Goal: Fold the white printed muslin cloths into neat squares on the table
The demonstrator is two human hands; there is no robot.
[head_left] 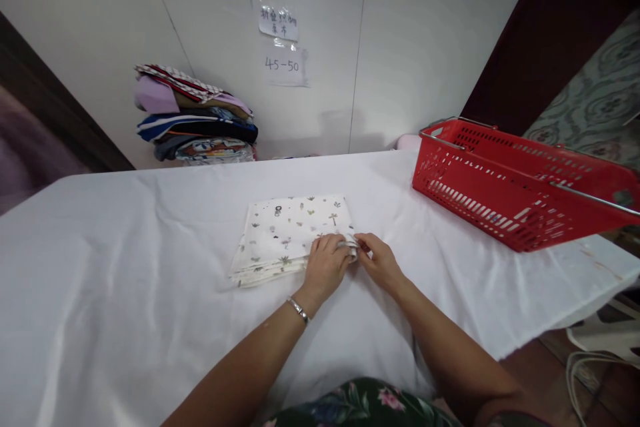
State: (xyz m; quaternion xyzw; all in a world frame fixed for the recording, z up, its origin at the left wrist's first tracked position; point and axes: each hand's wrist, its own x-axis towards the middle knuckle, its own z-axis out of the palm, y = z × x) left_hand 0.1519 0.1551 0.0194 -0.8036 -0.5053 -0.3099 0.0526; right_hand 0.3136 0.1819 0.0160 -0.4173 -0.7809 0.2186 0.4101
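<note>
A white cloth (295, 227) with small printed plants and figures lies folded in several layers on the table. My left hand (327, 260), with a silver bracelet at the wrist, rests on its near right corner, fingers curled over the edge. Close beside it, my right hand (377, 259) pinches the cloth's right edge between thumb and fingers. The layers are bunched up a little between both hands. Parts of the fingertips are hidden by the fabric.
A white sheet (125, 267) covers the table. At the right stands a red plastic basket (470, 180) with metal handles. Behind the far edge is a stack of folded textiles (200, 117). Two paper notes (285, 67) are taped to the wall.
</note>
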